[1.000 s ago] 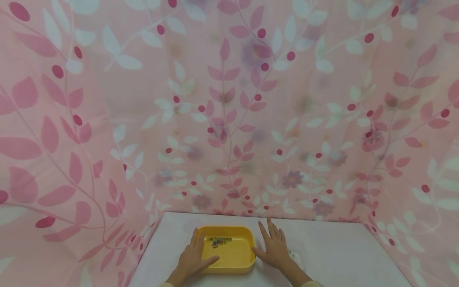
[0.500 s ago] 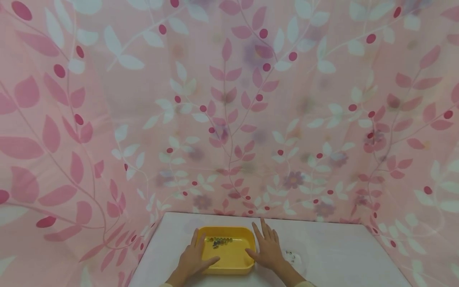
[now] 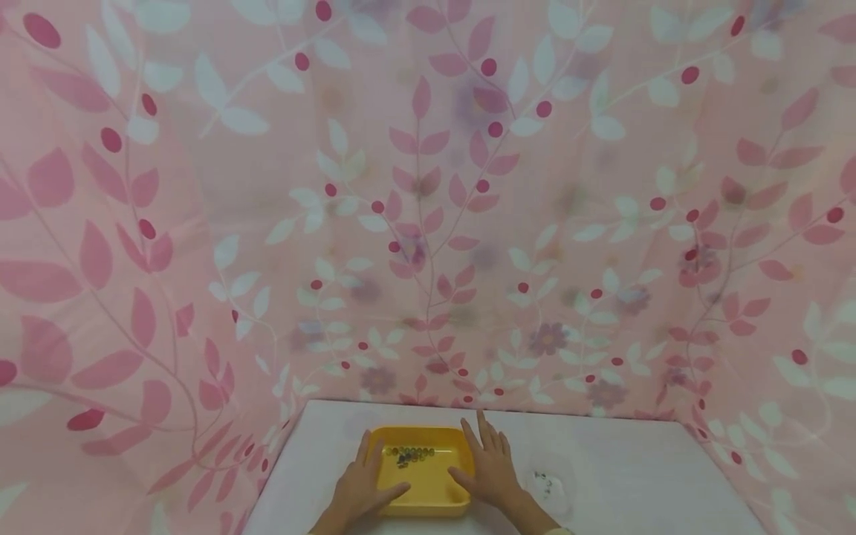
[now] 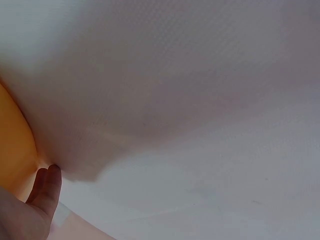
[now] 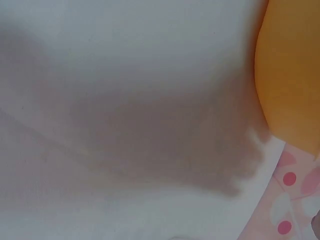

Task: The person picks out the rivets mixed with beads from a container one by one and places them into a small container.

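A shallow yellow tray (image 3: 428, 487) stands on the white table. Several small, round, shiny beads, perhaps glass, (image 3: 409, 452) lie in its far left part. My left hand (image 3: 356, 489) is at the tray's left side, fingers straight and thumb reaching over the inside. In the left wrist view, the fingertips (image 4: 54, 172) come close to the tray's outer wall (image 4: 12, 140); contact is unclear. My right hand (image 3: 493, 472) spreads over the tray's right edge, its thumb above the interior, holding nothing. Only a sliver of it shows in the right wrist view, beside the yellow wall (image 5: 292, 70).
To the right of my right hand lies a small clear or whitish dish (image 3: 550, 487) with several dark specks in it. The white tabletop (image 3: 642, 475) extends right. A pink leaf-patterned curtain (image 3: 428, 223) hangs behind and at both sides.
My right hand has moved left, from beside the tray to over its right edge. More of the small dish behind it now shows. The left hand and the beads have stayed in place.
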`<state>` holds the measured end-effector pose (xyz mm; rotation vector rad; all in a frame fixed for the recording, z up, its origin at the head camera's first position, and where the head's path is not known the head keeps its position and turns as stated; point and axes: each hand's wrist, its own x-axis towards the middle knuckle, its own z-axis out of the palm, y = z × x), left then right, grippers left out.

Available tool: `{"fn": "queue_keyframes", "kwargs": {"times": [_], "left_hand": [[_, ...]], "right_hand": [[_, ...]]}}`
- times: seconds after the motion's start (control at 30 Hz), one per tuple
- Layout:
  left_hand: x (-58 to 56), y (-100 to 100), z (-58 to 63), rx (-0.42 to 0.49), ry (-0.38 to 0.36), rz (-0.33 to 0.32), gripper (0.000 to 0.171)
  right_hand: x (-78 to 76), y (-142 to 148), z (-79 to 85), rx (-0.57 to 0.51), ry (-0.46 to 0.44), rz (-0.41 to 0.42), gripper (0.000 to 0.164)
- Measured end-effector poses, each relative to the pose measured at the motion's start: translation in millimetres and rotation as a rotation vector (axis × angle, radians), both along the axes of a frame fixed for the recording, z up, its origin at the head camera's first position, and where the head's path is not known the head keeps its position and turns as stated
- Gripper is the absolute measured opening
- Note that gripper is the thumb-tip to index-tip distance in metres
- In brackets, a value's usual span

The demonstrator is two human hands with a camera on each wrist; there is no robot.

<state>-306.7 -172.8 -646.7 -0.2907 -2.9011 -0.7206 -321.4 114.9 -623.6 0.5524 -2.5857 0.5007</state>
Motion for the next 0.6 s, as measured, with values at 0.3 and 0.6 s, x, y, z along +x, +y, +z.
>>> {"fn": "queue_keyframes", "kwargs": {"times": [0.3, 0.6], "left_hand": [[0.8, -1.7, -2.4, 0.003, 0.013, -0.009, 0.104], [-0.1, -1.3, -3.6, 0.013, 0.017, 0.010, 0.102]], "right_hand": [[1.7, -14.8, -2.6, -0.022, 0.040, 0.047, 0.088], [4.5, -20.7, -1.0, 0.003, 0.000, 0.034, 0.087]]}}
